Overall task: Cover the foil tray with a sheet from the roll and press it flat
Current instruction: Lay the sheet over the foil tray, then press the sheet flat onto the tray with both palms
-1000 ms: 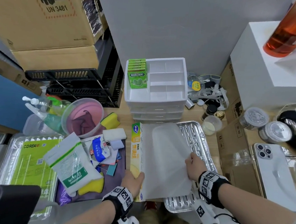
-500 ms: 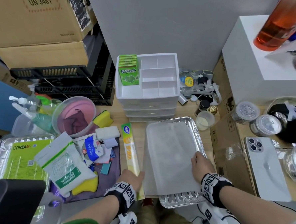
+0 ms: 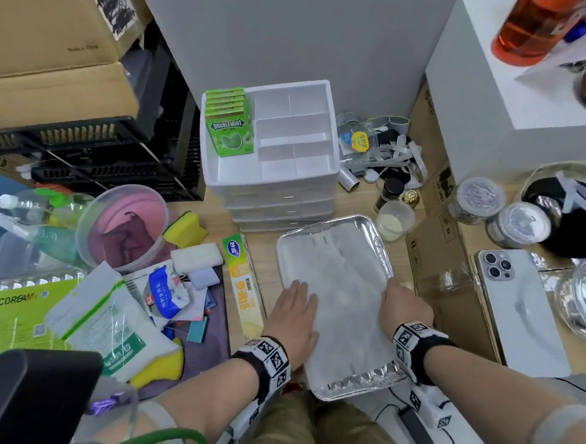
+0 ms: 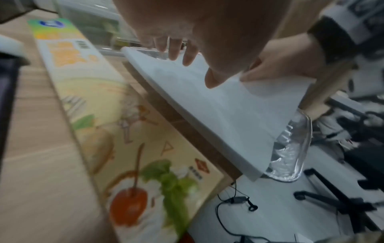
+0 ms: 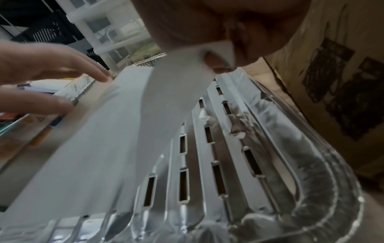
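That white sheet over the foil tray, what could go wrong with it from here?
The right hand pinches the sheet up off the foil tray, so pressing may crease it. The tray's near end overhangs the table edge; a hard press there might tip it. The left hand pushing sideways could slide the sheet.

The tray [image 3: 360,385] is shiny silver with a ribbed, slotted floor, and the sheet [image 3: 342,293] over it is plain milky white. At its nine o'clock the long box [image 3: 243,282] is yellow with a green end, a blue oval logo and orange lettering; its side shows a red tomato and green lettuce. Both wristbands [image 3: 269,356] carry black-and-white square codes.
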`<state>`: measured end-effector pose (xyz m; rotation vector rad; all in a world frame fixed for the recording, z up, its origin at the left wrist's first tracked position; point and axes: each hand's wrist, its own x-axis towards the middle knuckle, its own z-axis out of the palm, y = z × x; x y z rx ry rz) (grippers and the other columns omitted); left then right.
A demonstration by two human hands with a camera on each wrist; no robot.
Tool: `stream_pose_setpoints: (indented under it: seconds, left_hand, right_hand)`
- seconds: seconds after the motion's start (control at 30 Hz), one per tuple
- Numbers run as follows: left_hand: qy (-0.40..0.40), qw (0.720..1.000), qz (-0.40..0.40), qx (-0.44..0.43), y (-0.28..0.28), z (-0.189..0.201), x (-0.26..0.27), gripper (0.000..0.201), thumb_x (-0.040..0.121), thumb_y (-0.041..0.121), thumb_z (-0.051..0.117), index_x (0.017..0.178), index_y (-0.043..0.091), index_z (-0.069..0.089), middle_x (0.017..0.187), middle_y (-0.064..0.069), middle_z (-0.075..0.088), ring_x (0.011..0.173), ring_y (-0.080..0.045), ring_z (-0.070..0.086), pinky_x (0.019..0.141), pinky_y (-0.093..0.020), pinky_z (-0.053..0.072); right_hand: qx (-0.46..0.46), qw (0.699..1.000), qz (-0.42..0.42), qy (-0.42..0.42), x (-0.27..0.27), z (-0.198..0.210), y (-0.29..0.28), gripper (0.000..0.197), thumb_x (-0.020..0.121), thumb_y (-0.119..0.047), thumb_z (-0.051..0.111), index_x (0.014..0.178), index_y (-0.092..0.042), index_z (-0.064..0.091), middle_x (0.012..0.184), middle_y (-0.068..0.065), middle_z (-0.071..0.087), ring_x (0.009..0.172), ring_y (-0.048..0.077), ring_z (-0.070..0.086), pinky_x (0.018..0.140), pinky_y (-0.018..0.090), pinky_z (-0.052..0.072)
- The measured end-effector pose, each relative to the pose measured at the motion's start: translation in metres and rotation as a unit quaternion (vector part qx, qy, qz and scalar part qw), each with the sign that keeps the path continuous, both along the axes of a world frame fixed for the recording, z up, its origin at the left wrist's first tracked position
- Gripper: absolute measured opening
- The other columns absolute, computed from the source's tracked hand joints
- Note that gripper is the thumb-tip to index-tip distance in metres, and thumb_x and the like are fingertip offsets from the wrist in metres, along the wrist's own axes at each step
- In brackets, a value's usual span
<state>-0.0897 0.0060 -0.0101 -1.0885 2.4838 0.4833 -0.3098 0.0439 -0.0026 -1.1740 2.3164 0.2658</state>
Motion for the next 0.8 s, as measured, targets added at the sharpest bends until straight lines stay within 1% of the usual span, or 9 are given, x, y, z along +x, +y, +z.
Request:
stream_pose_setpoints:
  seconds: [0.13,0.2,0.3,0.37,0.47,0.53,0.6,0.7,0.8]
  left_hand:
    - [-0.034,0.999,-0.027,0.021,-0.004,-0.016,-0.007,0.08,0.1,0.046,0.045,0.158,0.008,0.004,0.168,-0.021,-0.005,0.155,-0.037,-0.007,0.129,-0.049,0.0]
    - [-0.038,0.998,-0.04,0.024,-0.003,-0.023,-0.009,0.085,0.099,0.05,0.046,0.158,0.007,0.0,0.168,-0.021,-0.008,0.155,-0.037,-0.008,0.128,-0.05,0.0]
    - [-0.032,0.999,-0.035,0.023,-0.002,-0.028,-0.012,0.093,0.095,0.055,0.049,0.158,0.008,-0.001,0.168,-0.021,-0.007,0.155,-0.038,-0.009,0.128,-0.052,-0.001]
    - [-0.032,0.999,-0.031,0.021,-0.002,-0.029,-0.013,0.097,0.092,0.059,0.052,0.158,0.009,0.0,0.168,-0.021,-0.005,0.154,-0.039,-0.011,0.127,-0.055,0.0]
    - [-0.033,0.999,-0.023,0.027,-0.003,-0.029,-0.013,0.106,0.086,0.064,0.055,0.158,0.012,-0.004,0.167,-0.022,-0.012,0.153,-0.04,-0.018,0.126,-0.057,-0.001]
    - [-0.031,0.999,-0.016,0.034,-0.005,-0.031,-0.011,0.112,0.083,0.066,0.057,0.158,0.014,-0.007,0.166,-0.023,-0.016,0.152,-0.04,-0.021,0.127,-0.056,-0.002]
    - [-0.034,0.999,-0.015,0.036,-0.006,-0.032,-0.01,0.116,0.08,0.07,0.057,0.158,0.014,-0.008,0.165,-0.024,-0.017,0.152,-0.041,-0.022,0.127,-0.056,-0.004]
    - [-0.042,0.998,-0.01,0.037,-0.008,-0.034,-0.006,0.12,0.076,0.075,0.055,0.158,0.014,-0.006,0.166,-0.025,-0.013,0.152,-0.041,-0.021,0.126,-0.056,-0.004]
    - [-0.049,0.998,-0.012,0.04,-0.011,-0.031,-0.001,0.121,0.073,0.073,0.06,0.157,0.013,-0.002,0.166,-0.024,-0.011,0.152,-0.042,-0.02,0.126,-0.058,-0.004]
  right_hand:
    - [-0.002,0.999,-0.036,-0.011,0.0,-0.002,0.001,0.033,0.088,-0.007,0.046,0.12,-0.012,0.041,0.109,0.011,0.067,0.097,0.034,0.066,0.071,0.035,0.047]
    - [-0.034,0.999,-0.039,0.008,0.001,-0.003,0.004,0.037,0.083,-0.004,0.051,0.118,-0.01,0.04,0.114,0.012,0.061,0.104,0.032,0.06,0.078,0.038,0.049]
    - [-0.109,0.987,0.075,0.094,0.008,-0.001,0.002,0.054,0.074,-0.013,0.061,0.124,-0.011,0.04,0.123,0.011,0.05,0.111,0.029,0.048,0.089,0.043,0.045]
    - [-0.135,0.973,0.178,0.052,0.016,-0.001,-0.004,0.065,0.074,-0.016,0.058,0.134,-0.009,0.034,0.136,0.013,0.045,0.126,0.031,0.041,0.105,0.048,0.039]
    - [-0.127,0.955,0.265,-0.04,0.029,-0.012,-0.017,0.067,0.09,-0.025,0.044,0.149,-0.01,0.016,0.159,0.014,0.018,0.147,0.032,0.011,0.122,0.05,0.015]
    - [-0.105,0.95,0.288,-0.06,0.032,-0.026,-0.028,0.065,0.097,-0.035,0.034,0.152,-0.013,0.008,0.163,0.011,0.003,0.149,0.031,-0.004,0.123,0.049,0.007]
    - [-0.094,0.954,0.277,-0.062,0.03,-0.039,-0.038,0.066,0.098,-0.042,0.027,0.152,-0.015,0.003,0.163,0.01,-0.004,0.149,0.031,-0.011,0.123,0.049,0.004]
    - [-0.094,0.961,0.253,-0.055,0.025,-0.055,-0.047,0.069,0.096,-0.048,0.022,0.152,-0.017,-0.001,0.163,0.008,-0.007,0.148,0.031,-0.014,0.122,0.052,0.002]
    - [-0.112,0.956,0.264,-0.059,0.03,-0.061,-0.047,0.069,0.095,-0.048,0.026,0.152,-0.017,0.004,0.163,0.008,-0.002,0.148,0.032,-0.01,0.121,0.053,0.002]
